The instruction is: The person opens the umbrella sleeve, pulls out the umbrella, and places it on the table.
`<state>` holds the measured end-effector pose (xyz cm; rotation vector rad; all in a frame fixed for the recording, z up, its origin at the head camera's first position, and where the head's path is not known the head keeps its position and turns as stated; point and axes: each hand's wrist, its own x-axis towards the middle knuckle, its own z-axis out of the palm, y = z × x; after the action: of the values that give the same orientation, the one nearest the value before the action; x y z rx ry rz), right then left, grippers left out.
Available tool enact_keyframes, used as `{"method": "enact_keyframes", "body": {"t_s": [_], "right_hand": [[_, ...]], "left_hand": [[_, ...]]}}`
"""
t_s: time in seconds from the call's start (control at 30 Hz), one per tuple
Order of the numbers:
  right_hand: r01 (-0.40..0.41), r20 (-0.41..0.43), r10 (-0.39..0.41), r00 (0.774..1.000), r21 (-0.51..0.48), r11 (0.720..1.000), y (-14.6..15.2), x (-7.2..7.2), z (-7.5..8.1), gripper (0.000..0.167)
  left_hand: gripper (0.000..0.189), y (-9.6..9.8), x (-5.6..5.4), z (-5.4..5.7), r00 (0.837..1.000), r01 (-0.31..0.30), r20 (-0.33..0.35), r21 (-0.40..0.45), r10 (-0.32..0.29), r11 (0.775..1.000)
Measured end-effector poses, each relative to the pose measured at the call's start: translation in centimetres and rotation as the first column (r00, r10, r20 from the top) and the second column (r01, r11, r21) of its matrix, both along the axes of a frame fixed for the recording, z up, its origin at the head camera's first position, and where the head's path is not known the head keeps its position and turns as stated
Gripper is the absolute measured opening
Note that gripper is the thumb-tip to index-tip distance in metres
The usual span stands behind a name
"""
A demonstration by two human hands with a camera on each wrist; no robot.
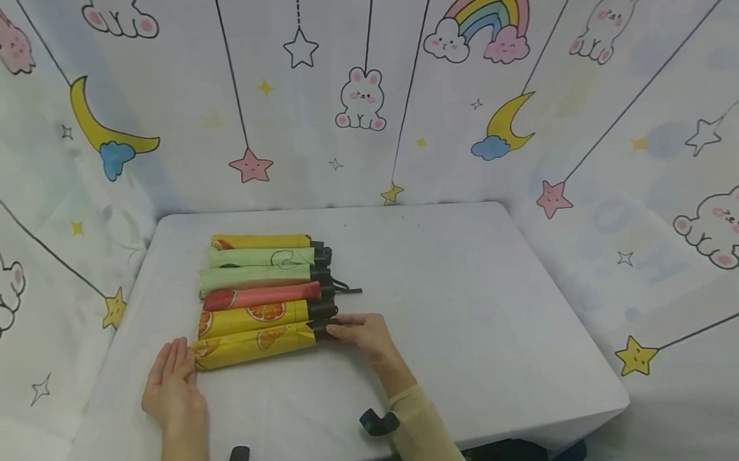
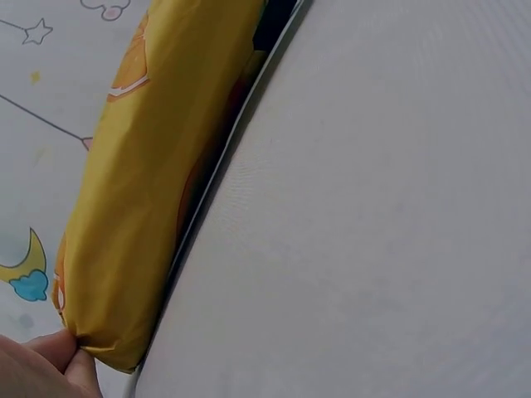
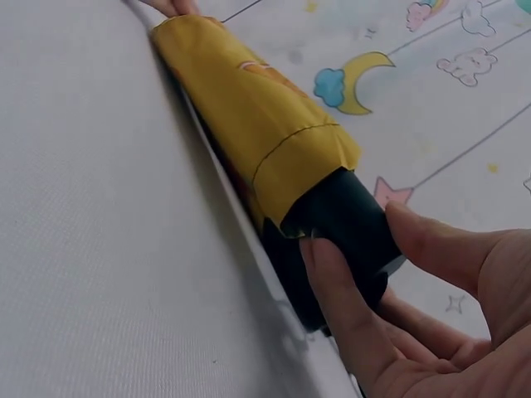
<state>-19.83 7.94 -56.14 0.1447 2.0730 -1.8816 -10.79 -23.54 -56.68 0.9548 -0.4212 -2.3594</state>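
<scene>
Several folded umbrellas in printed sleeves lie side by side on the white table. Nearest me is a yellow umbrella (image 1: 255, 345) with orange-slice prints, held at both ends. My left hand (image 1: 175, 387) pinches the sleeve's closed end between thumb and finger, as the left wrist view shows at the fingertips (image 2: 62, 344). At the other end, my right hand (image 3: 448, 307) grips the black handle (image 3: 348, 217) between thumb and fingers. Just beyond lies another yellow umbrella (image 1: 252, 318), then a red umbrella (image 1: 260, 295), two light green umbrellas (image 1: 256, 276) (image 1: 257, 257) and a yellow one (image 1: 259, 240) farthest back.
A black wrist strap (image 1: 348, 290) sticks out to the right from the row of handles. The white tabletop (image 1: 468, 324) extends to the right of the umbrellas. Printed cloth walls (image 1: 364, 158) with bunnies, stars and moons stand around the table.
</scene>
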Motion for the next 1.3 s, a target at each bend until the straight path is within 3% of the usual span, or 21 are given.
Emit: {"method": "enact_keyframes", "body": {"t_s": [0.27, 0.63, 0.9, 1.3], "right_hand": [[0.011, 0.023, -0.011, 1.000, -0.010, 1.000, 0.3, 0.2, 0.2, 0.038], [0.009, 0.024, -0.005, 1.000, -0.134, 0.991, 0.9, 0.3, 0.7, 0.034], [0.027, 0.042, -0.021, 0.999, -0.160, 0.987, 1.6, 0.3, 0.9, 0.035], [0.043, 0.013, -0.042, 0.999, -0.213, 0.976, 2.5, 0.3, 0.7, 0.036]], "left_hand": [[0.067, -0.1, 0.3, 0.0, 1.000, 0.000, -0.009, 0.032, 0.001, 0.999], [0.067, -0.3, 0.4, 0.3, 1.000, 0.006, -0.017, 0.054, -0.005, 0.999], [0.066, -0.1, 0.3, 0.6, 1.000, 0.003, -0.007, 0.061, -0.003, 0.998], [0.066, 0.0, 0.3, 0.7, 0.999, 0.002, -0.038, 0.075, 0.001, 0.997]]}}
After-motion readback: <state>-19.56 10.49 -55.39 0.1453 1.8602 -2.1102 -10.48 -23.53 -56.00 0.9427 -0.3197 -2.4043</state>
